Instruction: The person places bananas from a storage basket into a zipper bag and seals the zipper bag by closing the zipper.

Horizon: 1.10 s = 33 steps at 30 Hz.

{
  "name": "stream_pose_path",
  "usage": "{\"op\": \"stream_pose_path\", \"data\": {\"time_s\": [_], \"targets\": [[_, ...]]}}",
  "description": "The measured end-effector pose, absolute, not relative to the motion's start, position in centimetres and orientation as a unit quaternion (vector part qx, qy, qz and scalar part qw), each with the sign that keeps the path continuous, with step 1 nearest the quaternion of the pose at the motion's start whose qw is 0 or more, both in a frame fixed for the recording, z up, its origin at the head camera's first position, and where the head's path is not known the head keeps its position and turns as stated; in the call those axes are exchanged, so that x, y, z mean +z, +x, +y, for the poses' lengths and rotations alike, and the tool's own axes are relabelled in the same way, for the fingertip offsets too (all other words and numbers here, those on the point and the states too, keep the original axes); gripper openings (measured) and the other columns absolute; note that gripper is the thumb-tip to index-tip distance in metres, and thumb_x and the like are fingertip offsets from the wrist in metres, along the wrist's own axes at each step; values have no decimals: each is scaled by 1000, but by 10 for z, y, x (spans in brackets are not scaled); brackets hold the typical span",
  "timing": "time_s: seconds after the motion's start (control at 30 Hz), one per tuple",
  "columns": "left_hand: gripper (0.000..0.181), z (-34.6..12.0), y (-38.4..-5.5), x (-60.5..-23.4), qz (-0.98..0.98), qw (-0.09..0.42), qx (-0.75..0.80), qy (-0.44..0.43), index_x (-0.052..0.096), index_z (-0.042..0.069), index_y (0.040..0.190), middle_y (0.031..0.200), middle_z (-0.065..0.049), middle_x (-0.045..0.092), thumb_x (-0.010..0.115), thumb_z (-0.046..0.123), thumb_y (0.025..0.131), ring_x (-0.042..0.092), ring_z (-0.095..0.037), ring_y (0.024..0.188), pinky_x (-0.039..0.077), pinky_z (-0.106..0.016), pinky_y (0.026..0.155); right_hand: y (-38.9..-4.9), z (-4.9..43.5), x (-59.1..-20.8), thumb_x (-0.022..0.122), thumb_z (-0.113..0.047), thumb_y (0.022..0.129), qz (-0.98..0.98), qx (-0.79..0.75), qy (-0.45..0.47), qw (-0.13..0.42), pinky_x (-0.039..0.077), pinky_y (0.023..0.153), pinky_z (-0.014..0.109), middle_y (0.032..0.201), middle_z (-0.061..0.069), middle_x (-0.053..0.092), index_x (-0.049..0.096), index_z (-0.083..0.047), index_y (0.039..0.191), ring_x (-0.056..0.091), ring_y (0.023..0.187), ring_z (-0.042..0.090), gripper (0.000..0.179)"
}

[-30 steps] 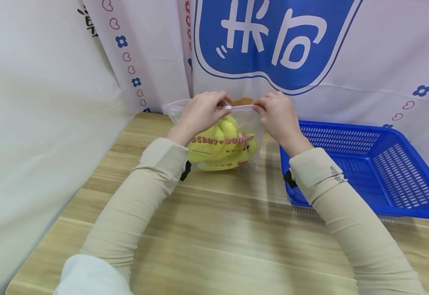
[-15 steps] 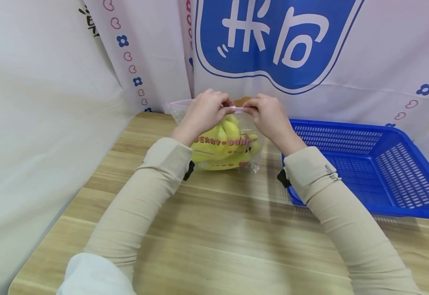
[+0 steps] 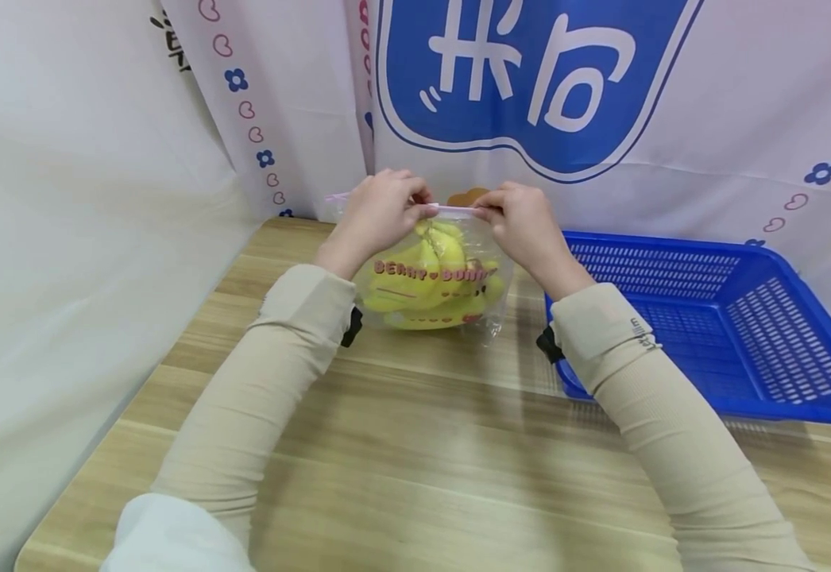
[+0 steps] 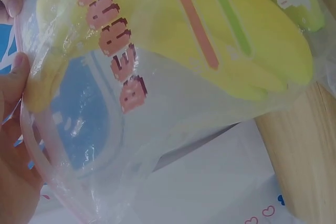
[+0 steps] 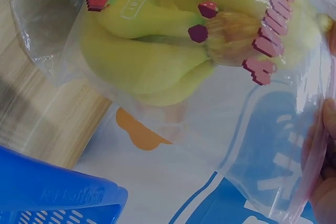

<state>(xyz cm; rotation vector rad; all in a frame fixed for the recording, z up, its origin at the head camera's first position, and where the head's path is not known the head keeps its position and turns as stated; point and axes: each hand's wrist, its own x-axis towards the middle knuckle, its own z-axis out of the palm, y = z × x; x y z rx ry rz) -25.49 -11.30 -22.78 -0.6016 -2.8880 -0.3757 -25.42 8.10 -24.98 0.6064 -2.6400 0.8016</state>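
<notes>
A clear zip bag (image 3: 497,298) with pink "BERRY BUNNY" print stands at the back of the table, its pink zip edge (image 3: 454,210) uppermost. Inside lies a bunch of yellow bananas (image 3: 440,294), which shows large through the plastic in both wrist views. My left hand (image 3: 380,210) pinches the zip edge left of its middle, thumb and fingers on either side of the strip. To the right, my right hand (image 3: 526,226) pinches the same edge; a short stretch of zip runs between the two hands. In the left wrist view, the bananas (image 4: 262,40) hang below the zip.
A blue perforated basket (image 3: 709,334) stands on the wooden table (image 3: 401,461) to the right, close to my right wrist. Behind the bag hangs a white cloth (image 3: 730,151) with a blue printed emblem. A pale curtain (image 3: 86,238) runs along the table's left side.
My right hand slid left along the zip edge, close to the left hand. Since then my left hand has shifted left along the edge, widening the gap again.
</notes>
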Motion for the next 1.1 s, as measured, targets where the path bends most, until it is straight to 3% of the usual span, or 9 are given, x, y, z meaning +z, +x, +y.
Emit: {"op": "stream_pose_path", "data": {"time_s": [0.77, 1.1], "targets": [[26, -128, -255, -228, -968, 93, -131, -195, 67, 9, 102, 106, -5, 67, 60, 32, 93, 55, -24, 100, 46, -39, 92, -252, 88, -251, 64, -13, 91, -920, 304, 191, 160, 55, 77, 40, 93, 21, 69, 73, 3, 99, 65, 86, 31, 20], [28, -127, -253, -230, -961, 91, -144, -220, 63, 11, 116, 118, -6, 66, 61, 27, 93, 61, -23, 107, 48, -40, 97, -252, 88, -252, 61, -12, 93, -919, 307, 197, 148, 55, 78, 40, 94, 20, 68, 73, 3, 101, 63, 87, 30, 21]]}}
